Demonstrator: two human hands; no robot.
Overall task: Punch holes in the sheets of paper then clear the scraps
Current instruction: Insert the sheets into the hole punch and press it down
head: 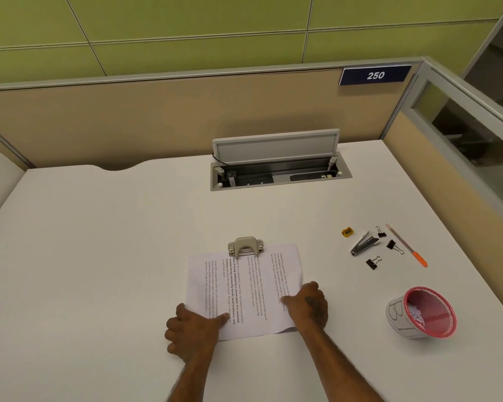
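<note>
Printed sheets of paper (pixel 250 288) lie on the white desk (pixel 105 250), their far edge tucked into a beige hole punch (pixel 245 246). My left hand (pixel 193 333) grips the near left corner of the sheets, thumb on top. At the near right edge, my right hand (pixel 308 304) pinches the sheets too. A pink mesh cup (pixel 423 313) with white paper scraps inside stands to the right, tilted toward me.
At the right lie a yellow sharpener (pixel 346 232), a stapler remover (pixel 364 244), three black binder clips (pixel 391 245) and an orange-tipped pen (pixel 407 245). An open cable tray (pixel 276 166) sits at the back of the desk, against the partition.
</note>
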